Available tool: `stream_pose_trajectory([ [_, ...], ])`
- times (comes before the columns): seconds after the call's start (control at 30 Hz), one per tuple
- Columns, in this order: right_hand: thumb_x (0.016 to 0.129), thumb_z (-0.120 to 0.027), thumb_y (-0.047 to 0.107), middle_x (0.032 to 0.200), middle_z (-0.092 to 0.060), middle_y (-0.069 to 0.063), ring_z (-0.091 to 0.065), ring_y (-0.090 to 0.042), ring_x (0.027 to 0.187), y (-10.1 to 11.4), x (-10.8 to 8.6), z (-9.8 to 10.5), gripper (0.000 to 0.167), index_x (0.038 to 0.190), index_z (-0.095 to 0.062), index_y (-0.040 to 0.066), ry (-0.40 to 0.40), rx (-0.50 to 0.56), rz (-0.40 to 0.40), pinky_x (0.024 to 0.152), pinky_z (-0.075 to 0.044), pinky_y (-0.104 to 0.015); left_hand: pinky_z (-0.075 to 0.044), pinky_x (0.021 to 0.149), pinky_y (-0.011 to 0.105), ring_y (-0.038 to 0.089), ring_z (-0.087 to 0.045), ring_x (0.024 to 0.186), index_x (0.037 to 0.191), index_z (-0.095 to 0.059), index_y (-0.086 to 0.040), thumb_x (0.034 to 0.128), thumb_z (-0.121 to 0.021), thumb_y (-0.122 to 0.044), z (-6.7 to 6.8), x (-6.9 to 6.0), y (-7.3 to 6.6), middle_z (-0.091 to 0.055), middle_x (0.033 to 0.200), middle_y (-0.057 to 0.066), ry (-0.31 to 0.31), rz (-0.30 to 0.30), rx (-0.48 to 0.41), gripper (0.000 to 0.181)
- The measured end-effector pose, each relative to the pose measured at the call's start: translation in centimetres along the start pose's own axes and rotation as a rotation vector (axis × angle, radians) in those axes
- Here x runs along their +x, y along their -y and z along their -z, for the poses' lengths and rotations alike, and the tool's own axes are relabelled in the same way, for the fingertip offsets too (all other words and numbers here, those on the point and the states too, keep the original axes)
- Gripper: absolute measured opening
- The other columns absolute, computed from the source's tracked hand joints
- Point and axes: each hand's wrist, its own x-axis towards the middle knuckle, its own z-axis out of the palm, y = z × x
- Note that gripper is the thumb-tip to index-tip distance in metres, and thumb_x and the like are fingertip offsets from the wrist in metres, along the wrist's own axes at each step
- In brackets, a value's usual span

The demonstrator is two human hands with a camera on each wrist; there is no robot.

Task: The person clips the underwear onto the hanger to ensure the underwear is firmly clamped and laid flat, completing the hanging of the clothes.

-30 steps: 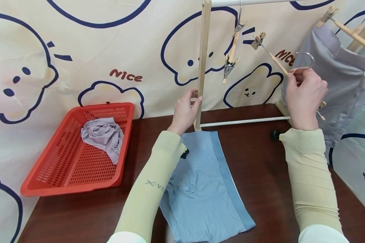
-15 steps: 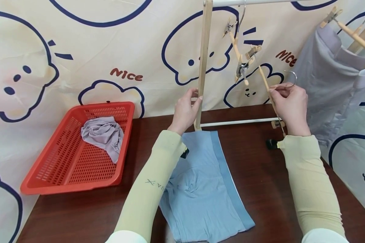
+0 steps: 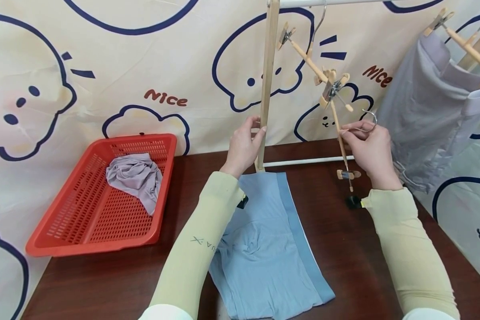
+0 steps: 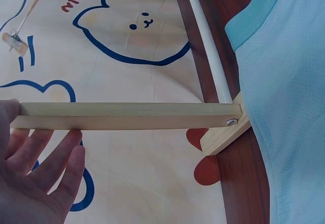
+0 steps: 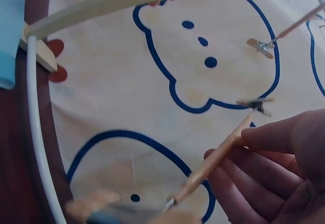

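My right hand [image 3: 370, 151] pinches a wooden clip hanger [image 3: 339, 126] near its middle, its metal hook rising above the fingers; the right wrist view shows thumb and fingers on the wooden bar [image 5: 216, 158]. One end of it overlaps a second clip hanger [image 3: 310, 62] hanging from the rack's top rail. My left hand [image 3: 242, 144] holds the rack's wooden post [image 3: 267, 84], thumb on one side and fingers on the other, as the left wrist view also shows on the post [image 4: 127, 116]. Below lies a light blue garment [image 3: 264, 249] with a darker blue band, flat on the table.
A red basket [image 3: 100, 218] at the left holds a crumpled mauve cloth [image 3: 136, 178]. Grey-lilac trousers [image 3: 432, 106] hang from a clip hanger at the right. A white lower rail [image 3: 304, 162] crosses behind the blue garment. A patterned cloth backs the table [image 3: 96, 284].
My right hand has moved left and down with its hanger, which tilts more upright. The hanging hanger has swung round on the rail. My left hand has stayed at the post.
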Motion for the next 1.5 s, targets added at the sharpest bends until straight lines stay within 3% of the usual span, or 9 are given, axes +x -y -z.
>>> stream_pose_trajectory([
  [0.3, 0.095, -0.071, 0.003, 0.089, -0.076, 0.002, -0.074, -0.009, 0.079, 0.0, -1.6, -0.7, 0.02, 0.109, -0.069, -0.012, 0.064, 0.245, 0.025, 0.07, -0.058, -0.025, -0.055, 0.091, 0.037, 0.021, -0.066, 0.114, 0.141, -0.052, -0.013, 0.1063, -0.057, -0.029, 0.0, 0.1, 0.0, -0.062, 0.132, 0.007, 0.01, 0.007, 0.002, 0.038],
  [0.4, 0.094, -0.072, 0.001, 0.093, -0.077, 0.0, -0.074, -0.011, 0.081, 0.0, -2.2, -0.8, 0.019, 0.107, -0.07, -0.012, 0.097, 0.271, 0.029, 0.07, -0.058, -0.027, -0.055, 0.09, 0.036, 0.02, -0.066, 0.113, 0.141, -0.053, -0.013, 0.1063, -0.057, -0.028, 0.2, 0.2, 0.0, -0.063, 0.131, 0.007, 0.018, 0.003, 0.01, 0.038],
  [0.8, 0.096, -0.071, 0.004, 0.099, -0.076, -0.006, -0.075, -0.015, 0.082, -0.8, -5.3, -1.4, 0.018, 0.107, -0.069, -0.011, 0.23, 0.169, 0.034, 0.071, -0.059, -0.033, -0.055, 0.089, 0.032, 0.019, -0.067, 0.108, 0.142, -0.053, -0.012, 0.1065, -0.057, -0.029, 0.6, 0.7, -0.3, -0.063, 0.13, 0.005, 0.039, 0.019, 0.026, 0.04],
  [1.03, 0.095, -0.072, 0.005, 0.099, -0.075, -0.014, -0.075, -0.019, 0.082, -1.6, -6.8, -2.3, 0.016, 0.104, -0.07, -0.008, 0.306, 0.16, 0.002, 0.073, -0.059, -0.04, -0.055, 0.089, 0.032, 0.018, -0.066, 0.111, 0.143, -0.052, -0.011, 0.1066, -0.056, -0.03, 0.4, 0.8, -0.1, -0.063, 0.131, 0.006, 0.034, 0.016, 0.038, 0.041],
  [1.5, 0.094, -0.072, 0.002, 0.099, -0.073, -0.023, -0.075, -0.022, 0.081, -2.7, -10.0, -3.7, 0.013, 0.102, -0.07, -0.008, 0.441, 0.18, -0.072, 0.07, -0.06, -0.037, -0.056, 0.085, 0.034, 0.019, -0.069, 0.101, 0.146, -0.05, -0.015, 0.1063, -0.057, -0.03, 0.8, 0.6, -0.2, -0.065, 0.129, 0.005, 0.052, -0.008, 0.062, 0.042],
])
